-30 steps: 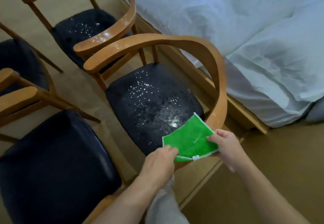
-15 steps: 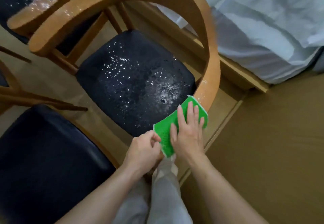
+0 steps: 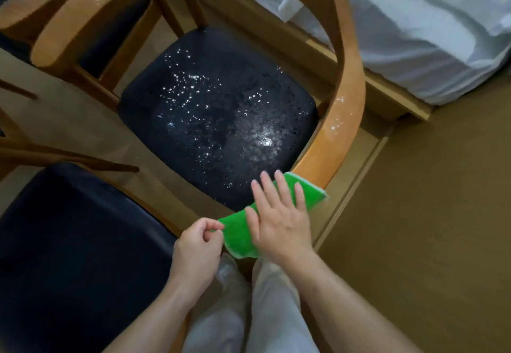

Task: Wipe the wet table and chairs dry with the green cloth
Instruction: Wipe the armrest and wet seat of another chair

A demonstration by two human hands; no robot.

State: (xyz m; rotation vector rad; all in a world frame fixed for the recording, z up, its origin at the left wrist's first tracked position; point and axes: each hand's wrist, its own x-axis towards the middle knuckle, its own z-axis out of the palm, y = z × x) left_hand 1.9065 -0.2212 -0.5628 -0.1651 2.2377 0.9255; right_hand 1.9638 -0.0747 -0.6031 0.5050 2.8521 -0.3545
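A: Status on hands?

B: Right hand (image 3: 279, 220) lying flat on the green cloth (image 3: 237, 238), fingers straight and spread, pressing it down at the near edge of the wet chair seat (image 3: 218, 120). Not gripping.

A: Left?

B: Left hand (image 3: 197, 245) pinching the cloth's left corner between thumb and curled fingers.

A: Cloth location exactly?

B: Sitting across the front-right corner of the seat, far end touching the curved wooden armrest (image 3: 345, 115). Near end hanging past the seat edge, above light trousers (image 3: 249, 311). White trim showing along the cloth's edges.

A: Wetness?

B: Droplets glinting all over the black seat, densest mid and right. Some drops also showing on the armrest near the cloth, and on the wooden rail of the second chair (image 3: 33, 1) at top left.

A: Anything else around?

B: Dark seat of another chair (image 3: 69, 256) sitting at lower left. White bedding (image 3: 428, 34) lying at upper right on a wooden bed frame (image 3: 381, 87). Brown floor (image 3: 428, 228) at right.

A: Any labels, logos, text?

B: Nothing readable on cloth or chairs.
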